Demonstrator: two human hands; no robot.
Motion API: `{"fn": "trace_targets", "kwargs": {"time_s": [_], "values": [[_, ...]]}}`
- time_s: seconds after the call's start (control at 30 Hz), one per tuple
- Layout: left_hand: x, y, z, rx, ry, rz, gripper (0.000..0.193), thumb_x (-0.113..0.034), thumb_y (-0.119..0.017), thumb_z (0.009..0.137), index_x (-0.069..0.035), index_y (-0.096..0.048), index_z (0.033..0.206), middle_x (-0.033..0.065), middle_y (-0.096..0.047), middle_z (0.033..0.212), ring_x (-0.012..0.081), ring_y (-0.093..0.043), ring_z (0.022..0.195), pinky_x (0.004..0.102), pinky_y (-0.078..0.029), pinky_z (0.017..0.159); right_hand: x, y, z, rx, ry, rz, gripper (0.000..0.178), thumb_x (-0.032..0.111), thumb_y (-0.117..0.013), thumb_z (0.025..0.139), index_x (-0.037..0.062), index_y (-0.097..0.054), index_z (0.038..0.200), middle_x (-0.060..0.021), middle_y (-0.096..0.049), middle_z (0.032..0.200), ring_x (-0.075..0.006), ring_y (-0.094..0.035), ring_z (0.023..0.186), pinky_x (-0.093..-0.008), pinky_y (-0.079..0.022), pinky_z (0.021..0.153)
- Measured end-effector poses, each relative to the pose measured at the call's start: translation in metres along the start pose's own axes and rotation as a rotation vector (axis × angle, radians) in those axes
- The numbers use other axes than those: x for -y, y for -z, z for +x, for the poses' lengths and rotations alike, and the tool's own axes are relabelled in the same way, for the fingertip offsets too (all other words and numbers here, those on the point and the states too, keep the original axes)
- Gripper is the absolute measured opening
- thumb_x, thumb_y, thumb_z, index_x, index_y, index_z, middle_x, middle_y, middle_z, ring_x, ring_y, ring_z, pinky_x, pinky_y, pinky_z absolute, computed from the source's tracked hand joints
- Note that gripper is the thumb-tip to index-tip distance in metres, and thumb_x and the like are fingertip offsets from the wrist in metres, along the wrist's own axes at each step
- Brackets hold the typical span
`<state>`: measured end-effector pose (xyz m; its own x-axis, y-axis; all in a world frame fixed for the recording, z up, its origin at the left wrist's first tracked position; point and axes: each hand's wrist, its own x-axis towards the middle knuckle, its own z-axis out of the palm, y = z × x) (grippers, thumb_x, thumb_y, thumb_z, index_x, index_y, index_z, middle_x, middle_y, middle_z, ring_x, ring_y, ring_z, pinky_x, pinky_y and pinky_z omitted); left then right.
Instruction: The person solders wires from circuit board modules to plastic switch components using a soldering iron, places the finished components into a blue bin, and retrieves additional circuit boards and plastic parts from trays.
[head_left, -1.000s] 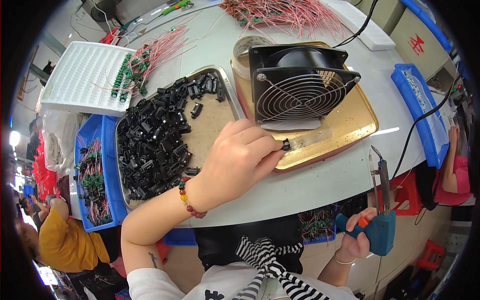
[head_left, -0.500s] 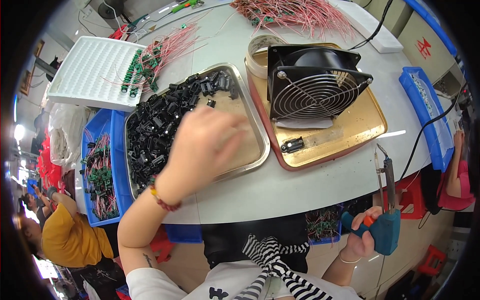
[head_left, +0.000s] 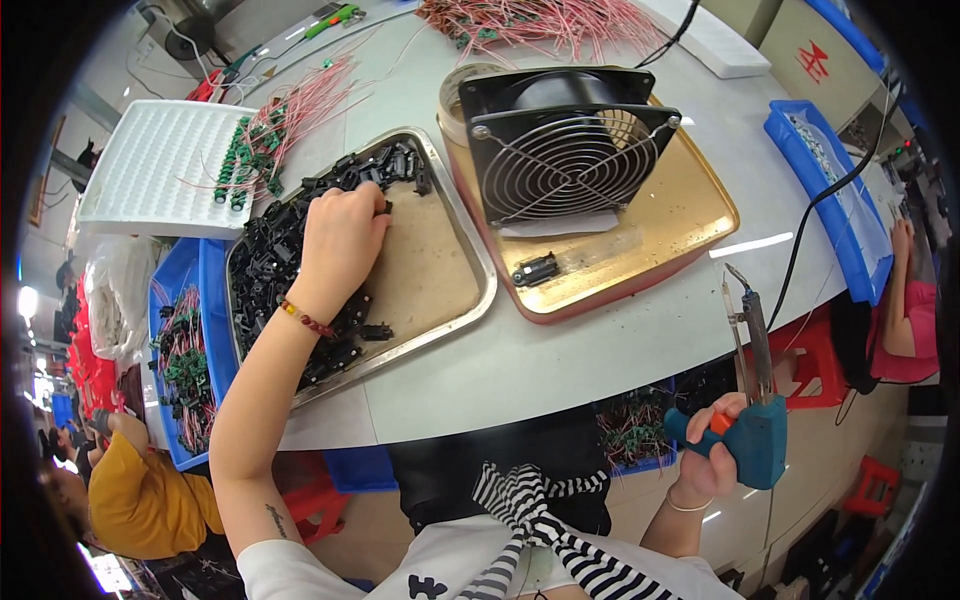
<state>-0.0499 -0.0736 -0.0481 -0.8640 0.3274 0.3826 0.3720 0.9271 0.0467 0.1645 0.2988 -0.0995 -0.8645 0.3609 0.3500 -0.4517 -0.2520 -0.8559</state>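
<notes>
My left hand (head_left: 343,238) reaches into a metal tray (head_left: 480,285), its fingers curled down at the pile of small black plastic parts (head_left: 265,245). One black plastic part (head_left: 387,207) shows at the fingertips, which are themselves mostly hidden. Below the table's front edge on the right, my right hand (head_left: 712,455) grips a teal soldering gun (head_left: 762,440) with an orange trigger, its metal tip pointing up. A single black part (head_left: 536,269) lies on the gold tray (head_left: 600,285), in front of a black fan (head_left: 575,165) with a wire guard.
At the left, a white foam tray (head_left: 140,170) bears green boards with red wires (head_left: 255,150). Beside it is a blue bin (head_left: 215,330) of wired boards. More red wires (head_left: 540,25) lie at the back. A black cable (head_left: 815,205) hangs on the right, near another person's arm (head_left: 900,300).
My left hand has moved left and away from me, from over the bare part of the tray onto the black parts. The right hand still holds the soldering gun. The view has shifted slightly.
</notes>
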Motion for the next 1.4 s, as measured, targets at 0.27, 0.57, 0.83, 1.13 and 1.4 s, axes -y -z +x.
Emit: {"fn": "trace_targets", "kwargs": {"time_s": [0.27, 0.57, 0.83, 1.13, 1.4], "values": [[-0.038, 0.044, 0.001, -0.007, 0.038, -0.236, 0.015, -0.012, -0.072, 0.067, -0.002, -0.066, 0.076, 0.0089, -0.063, 0.071, 0.0258, -0.058, 0.072, 0.0351, -0.047, 0.067, -0.002, 0.003, -0.002, -0.001, -0.029, 0.036, 0.044, 0.012, -0.058, 0.07, -0.0047, -0.044, 0.108, -0.0162, -0.046, 0.101, -0.0179, -0.05, 0.058, -0.026, -0.04, 0.053], [-0.141, 0.048, 0.017, -0.102, -0.376, -0.388, 0.012, -0.007, -0.072, 0.067, -0.004, -0.067, 0.077, 0.0068, -0.066, 0.079, 0.022, -0.059, 0.063, 0.0313, -0.048, 0.058, -0.005, -0.003, 0.004, 0.012, -0.046, 0.071, 0.044, 0.012, -0.059, 0.07, -0.0038, -0.044, 0.108, -0.0165, -0.047, 0.102, -0.0185, -0.05, 0.058, -0.0257, -0.04, 0.053], [-0.139, 0.03, 0.018, -0.068, -0.44, -0.316, 0.014, -0.009, -0.069, 0.069, -0.002, -0.066, 0.081, 0.0091, -0.064, 0.08, 0.0227, -0.059, 0.068, 0.032, -0.048, 0.059, -0.003, 0.004, 0.002, -0.007, -0.064, 0.042, 0.045, 0.012, -0.059, 0.069, -0.0045, -0.044, 0.108, -0.0172, -0.047, 0.102, -0.0191, -0.05, 0.059, -0.0262, -0.039, 0.053], [-0.102, 0.073, -0.006, -0.312, -0.579, -0.304, 0.02, -0.005, -0.064, 0.064, -0.005, -0.064, 0.084, 0.0048, -0.063, 0.077, 0.0196, -0.055, 0.063, 0.0302, -0.042, 0.056, -0.003, 0.005, -0.001, -0.036, 0.01, -0.024, 0.048, 0.015, -0.059, 0.069, -0.0064, -0.043, 0.109, -0.016, -0.044, 0.105, -0.0174, -0.048, 0.06, -0.0253, -0.037, 0.055], [0.185, 0.091, -0.026, -0.283, 0.066, 0.335, 0.006, -0.018, -0.062, 0.071, -0.013, -0.064, 0.068, 0.0023, -0.062, 0.066, 0.0211, -0.058, 0.071, 0.0359, -0.04, 0.067, 0.0, -0.005, 0.0, -0.013, -0.012, -0.029, 0.047, 0.015, -0.058, 0.069, -0.0066, -0.044, 0.109, -0.0163, -0.045, 0.105, -0.0159, -0.049, 0.06, -0.0242, -0.037, 0.055]]}}
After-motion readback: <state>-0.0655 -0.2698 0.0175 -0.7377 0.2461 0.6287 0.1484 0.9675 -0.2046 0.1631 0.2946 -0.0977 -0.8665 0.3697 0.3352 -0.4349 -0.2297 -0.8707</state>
